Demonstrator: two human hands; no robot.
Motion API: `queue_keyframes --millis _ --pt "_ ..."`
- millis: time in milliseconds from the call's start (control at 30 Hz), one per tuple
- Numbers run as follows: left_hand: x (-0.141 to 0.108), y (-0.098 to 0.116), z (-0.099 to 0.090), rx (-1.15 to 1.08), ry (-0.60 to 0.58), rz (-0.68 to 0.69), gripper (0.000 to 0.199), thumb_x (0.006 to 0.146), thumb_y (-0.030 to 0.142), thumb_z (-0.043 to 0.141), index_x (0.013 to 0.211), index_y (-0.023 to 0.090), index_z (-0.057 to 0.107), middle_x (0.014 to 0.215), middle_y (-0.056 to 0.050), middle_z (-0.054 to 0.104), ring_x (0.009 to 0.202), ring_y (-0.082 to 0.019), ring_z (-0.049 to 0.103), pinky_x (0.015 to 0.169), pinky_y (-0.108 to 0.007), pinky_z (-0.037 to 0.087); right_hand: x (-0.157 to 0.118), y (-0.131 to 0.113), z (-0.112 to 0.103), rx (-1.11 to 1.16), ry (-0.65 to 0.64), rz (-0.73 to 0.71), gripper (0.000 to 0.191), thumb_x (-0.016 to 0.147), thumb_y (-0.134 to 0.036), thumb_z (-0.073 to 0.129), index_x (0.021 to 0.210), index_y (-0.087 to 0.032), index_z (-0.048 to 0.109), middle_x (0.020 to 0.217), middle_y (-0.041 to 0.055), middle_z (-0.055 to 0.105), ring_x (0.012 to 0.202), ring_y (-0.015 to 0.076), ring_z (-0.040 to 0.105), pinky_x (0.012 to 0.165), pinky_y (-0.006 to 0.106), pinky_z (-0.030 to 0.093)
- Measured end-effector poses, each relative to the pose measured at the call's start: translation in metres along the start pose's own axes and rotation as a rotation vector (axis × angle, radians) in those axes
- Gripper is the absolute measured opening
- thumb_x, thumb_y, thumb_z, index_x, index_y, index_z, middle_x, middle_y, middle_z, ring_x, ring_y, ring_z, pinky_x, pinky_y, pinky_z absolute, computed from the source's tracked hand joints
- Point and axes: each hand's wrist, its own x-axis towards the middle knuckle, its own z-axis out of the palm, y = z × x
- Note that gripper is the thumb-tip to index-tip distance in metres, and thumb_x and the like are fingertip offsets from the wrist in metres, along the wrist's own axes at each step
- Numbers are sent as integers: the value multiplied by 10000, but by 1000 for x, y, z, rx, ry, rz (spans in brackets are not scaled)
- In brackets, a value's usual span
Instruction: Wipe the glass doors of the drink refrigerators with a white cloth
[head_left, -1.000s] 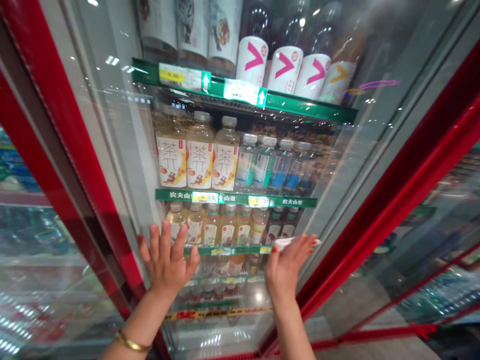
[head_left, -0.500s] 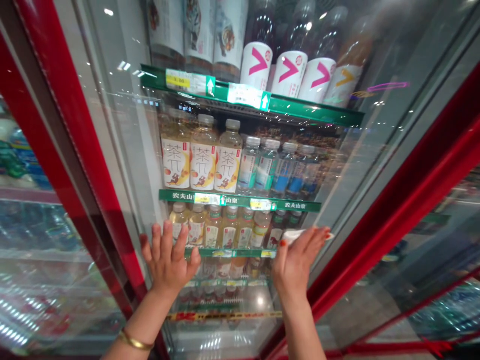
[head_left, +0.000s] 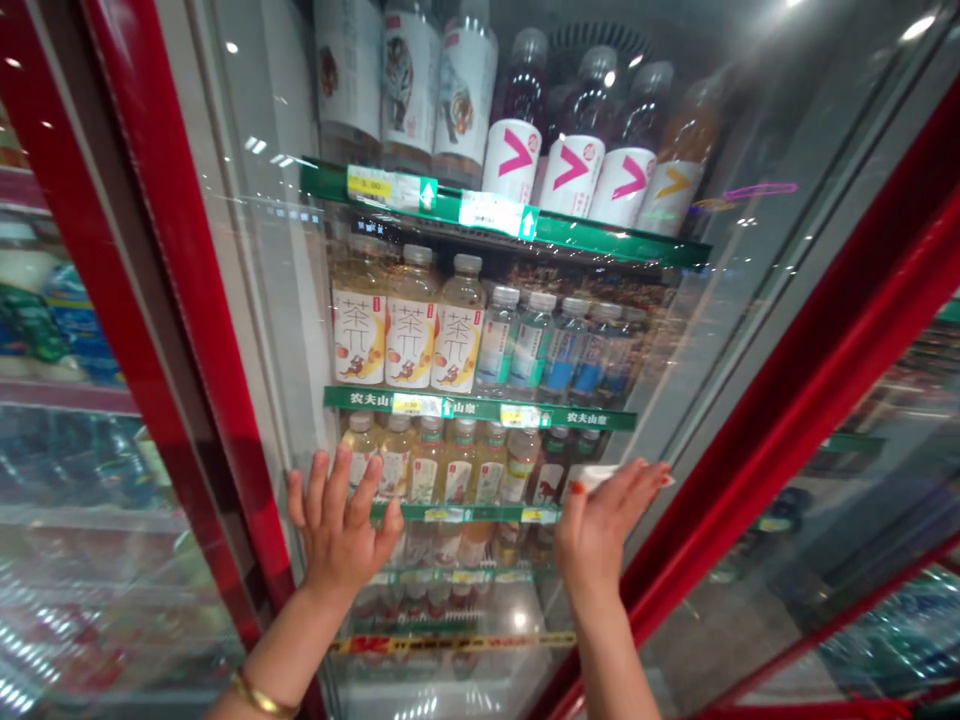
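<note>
My left hand [head_left: 341, 535] is spread wide, its palm toward the glass door [head_left: 277, 330] of a drinks fridge; it appears to rest on the pane. A gold bangle [head_left: 259, 695] circles that wrist. On the right side, near the red door frame, my right hand [head_left: 596, 530] has its fingers together over a thin white piece [head_left: 596, 476], which looks like a tissue or cloth, held against the glass. Most of this white piece is hidden behind the fingers. Behind the pane, small tea bottles [head_left: 457, 470] stand in a row between my hands.
Fridge shelves hold labelled tea bottles [head_left: 409, 340], water bottles [head_left: 529, 345] and taller bottles with a pink mark [head_left: 514, 165]. Red frames [head_left: 810, 400] border the door. A yellow and red strip [head_left: 450, 643] crosses the glass low down. Another drinks cabinet [head_left: 67, 395] stands at left.
The view has tilted slightly, so the upper shelves sit lower in the picture. My right hand appears a little farther right with the white piece; my left hand stays spread at the glass.
</note>
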Motion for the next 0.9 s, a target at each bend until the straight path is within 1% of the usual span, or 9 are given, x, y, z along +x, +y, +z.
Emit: queue_keyframes --millis 67,133,267,367,500,567,633,767,900 --pt "15 5 -10 -33 15 -39 849 926 230 755 1698 340 421 1741 -113 456 1639 -322 403 1358 -540 318 37 3 -5 37 70 99 818 1138 -384 319 1759 -175 -171 1835 255 -193 1703 498 -140 1268 898 114" --pt "35 12 -17 -84 16 -72 815 928 184 736 1674 357 459 1670 -99 540 1567 -305 498 1298 -501 413 57 -24 -6 37 80 50 827 1137 -383 328 1760 -151 -164 1837 257 -187 1702 493 -154 1290 861 129" --pt "77 30 -12 -88 39 2 813 969 215 694 1705 391 399 1769 -36 430 1674 -301 343 1408 -572 185 25 -77 1 -6 -80 -301 896 1093 -344 460 1776 -151 -86 1846 203 -187 1725 410 -144 1320 758 276" --pt "100 49 3 -98 5 115 805 997 284 684 1725 384 355 1848 9 233 1742 -272 149 1432 -555 18 -9 -56 6 -59 -83 -337 857 1089 -302 456 1784 -171 -27 1853 168 -177 1734 350 -139 1327 704 322" --pt "111 71 22 -135 -45 299 767 1017 405 681 1719 355 375 1833 0 262 1747 -253 99 1435 -571 -14 15 -1 -1 -41 51 24 813 1123 -285 370 1773 -206 -112 1844 206 -184 1722 395 -157 1282 853 230" --pt "110 77 29 -112 -55 363 739 1017 451 681 1699 322 426 1782 -37 385 1744 -254 117 1433 -596 -10 37 1 -4 -16 103 78 816 1127 -293 363 1769 -222 -136 1850 216 -150 1726 407 -129 1282 866 201" --pt "108 79 32 -89 -54 379 726 1015 469 684 1684 300 457 1744 -62 449 1742 -256 130 1431 -609 0 40 -11 -2 -8 90 -14 847 1111 -289 412 1775 -225 -110 1862 206 -82 1737 399 -64 1311 819 218" --pt "108 80 32 -106 -66 354 736 1019 462 686 1692 296 440 1777 -58 362 1745 -249 115 1428 -611 -8 -5 -16 7 -48 7 -217 855 1077 -263 487 1791 -200 20 1874 155 -4 1749 343 18 1358 674 286" --pt "109 80 31 -116 -73 370 748 1011 448 703 1691 275 443 1790 -56 324 1747 -245 94 1431 -601 -28 -20 13 2 -81 27 47 817 1116 -278 398 1777 -149 -65 1860 204 -68 1745 357 -51 1328 742 287"
